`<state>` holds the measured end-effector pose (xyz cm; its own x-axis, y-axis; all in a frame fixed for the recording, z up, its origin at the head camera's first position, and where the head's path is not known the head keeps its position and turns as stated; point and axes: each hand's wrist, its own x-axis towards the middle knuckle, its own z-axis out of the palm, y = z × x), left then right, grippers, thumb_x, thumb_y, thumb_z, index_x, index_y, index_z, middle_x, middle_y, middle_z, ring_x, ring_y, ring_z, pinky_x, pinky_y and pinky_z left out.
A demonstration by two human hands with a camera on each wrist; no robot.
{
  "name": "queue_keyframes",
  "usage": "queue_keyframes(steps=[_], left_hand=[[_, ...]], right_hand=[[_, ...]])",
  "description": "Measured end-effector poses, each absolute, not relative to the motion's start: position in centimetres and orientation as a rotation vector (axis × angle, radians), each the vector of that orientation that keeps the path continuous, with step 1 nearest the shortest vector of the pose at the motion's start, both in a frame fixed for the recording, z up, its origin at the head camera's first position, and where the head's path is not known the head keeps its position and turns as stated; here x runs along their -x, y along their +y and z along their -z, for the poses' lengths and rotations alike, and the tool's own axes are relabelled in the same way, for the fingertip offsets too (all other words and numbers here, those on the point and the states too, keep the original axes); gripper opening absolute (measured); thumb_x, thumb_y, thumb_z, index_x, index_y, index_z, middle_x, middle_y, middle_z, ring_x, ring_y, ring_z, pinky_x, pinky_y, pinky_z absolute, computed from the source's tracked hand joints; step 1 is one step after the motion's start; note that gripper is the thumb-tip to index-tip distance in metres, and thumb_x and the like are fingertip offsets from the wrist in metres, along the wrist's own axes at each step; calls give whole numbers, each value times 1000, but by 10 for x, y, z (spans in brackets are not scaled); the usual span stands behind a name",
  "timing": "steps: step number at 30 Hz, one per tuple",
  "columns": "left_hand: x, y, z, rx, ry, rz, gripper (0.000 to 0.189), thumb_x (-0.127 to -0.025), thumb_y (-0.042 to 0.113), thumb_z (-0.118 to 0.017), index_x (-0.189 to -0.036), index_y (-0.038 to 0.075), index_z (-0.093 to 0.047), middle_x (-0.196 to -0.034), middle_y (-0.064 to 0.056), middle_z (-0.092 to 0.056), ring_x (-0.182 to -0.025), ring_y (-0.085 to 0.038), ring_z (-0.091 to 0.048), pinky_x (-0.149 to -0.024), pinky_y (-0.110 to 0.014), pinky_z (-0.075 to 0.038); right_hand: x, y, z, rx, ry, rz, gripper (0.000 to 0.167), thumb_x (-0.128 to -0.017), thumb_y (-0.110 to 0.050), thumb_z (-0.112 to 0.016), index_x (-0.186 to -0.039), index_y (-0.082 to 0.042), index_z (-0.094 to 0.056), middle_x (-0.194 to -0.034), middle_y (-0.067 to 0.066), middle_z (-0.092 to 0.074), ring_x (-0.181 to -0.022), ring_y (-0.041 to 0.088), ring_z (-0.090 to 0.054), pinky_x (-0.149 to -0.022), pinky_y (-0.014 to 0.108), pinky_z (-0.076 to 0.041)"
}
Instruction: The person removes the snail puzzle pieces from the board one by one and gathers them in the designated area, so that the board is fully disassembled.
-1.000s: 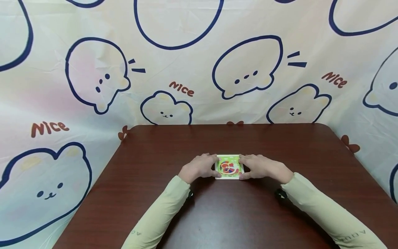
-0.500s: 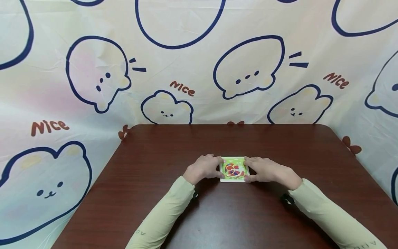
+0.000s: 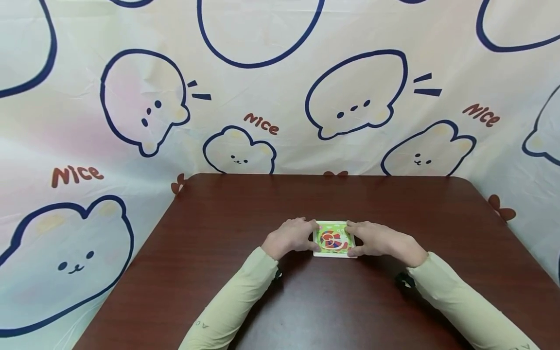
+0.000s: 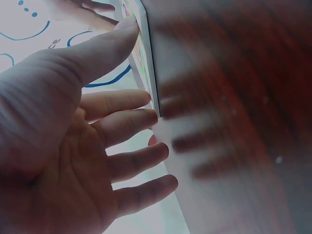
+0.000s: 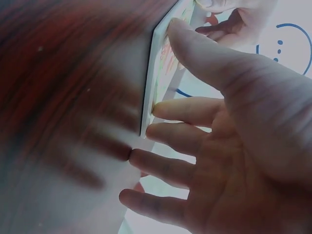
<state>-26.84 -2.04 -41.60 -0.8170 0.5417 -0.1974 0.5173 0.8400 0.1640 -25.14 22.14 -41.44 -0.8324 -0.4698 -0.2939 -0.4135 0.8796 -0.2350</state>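
Note:
A flat square board (image 3: 334, 239) with a white border and a green picture with red, orange and blue shapes lies on the brown table (image 3: 262, 204). On its left side, my left hand (image 3: 292, 236) touches it with the thumb near the front corner and the index finger near the back corner. My right hand (image 3: 379, 239) mirrors this on the right side. Both wrist views show fingers nearly straight and spread. In the right wrist view the thumb (image 5: 195, 51) rests on the border of the board (image 5: 157, 73). The lower fingers reach past the board's corner toward the tabletop.
A pale cloth (image 3: 280, 87) with blue bear outlines and "Nice" lettering hangs behind the table and along both sides. The table's back edge has rounded corners. Dark bands (image 3: 405, 280) show at the wrists below the light sleeves (image 3: 236, 296).
The board and both hands have shifted slightly right and nearer, mostly in the first half second. Since then the whole view has drifted a little, with the hands keeping the same contact.

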Motion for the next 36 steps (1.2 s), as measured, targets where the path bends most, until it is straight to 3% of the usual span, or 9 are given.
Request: queue_keyframes(steps=[10,25,36], left_hand=[[273,-22,414,-879,2742,-227,56,-86,49,-71,-133,20,-59,-124,2,-64,-101,-14,-55,-89,-31,-48],[283,-12,413,-826,2785,-277,56,-87,46,-71,-131,14,-59,-115,-2,-62,-95,-13,-51,-84,-29,-47],[286,-9,411,-764,2769,-297,42,-86,45,-73,-113,14,-64,-100,0,-58,-89,-14,-49,-76,-28,-44]], right_hand=[[251,222,415,659,2705,246,77,-83,-45,-74,-143,-5,-47,-155,20,-37,-135,40,-41,-105,58,-40],[254,229,419,701,2699,251,75,-85,-46,-72,-143,-4,-48,-154,22,-37,-136,38,-44,-105,55,-41],[253,228,417,693,2702,236,77,-86,-48,-71,-145,-5,-46,-155,21,-36,-138,38,-42,-106,55,-40]])
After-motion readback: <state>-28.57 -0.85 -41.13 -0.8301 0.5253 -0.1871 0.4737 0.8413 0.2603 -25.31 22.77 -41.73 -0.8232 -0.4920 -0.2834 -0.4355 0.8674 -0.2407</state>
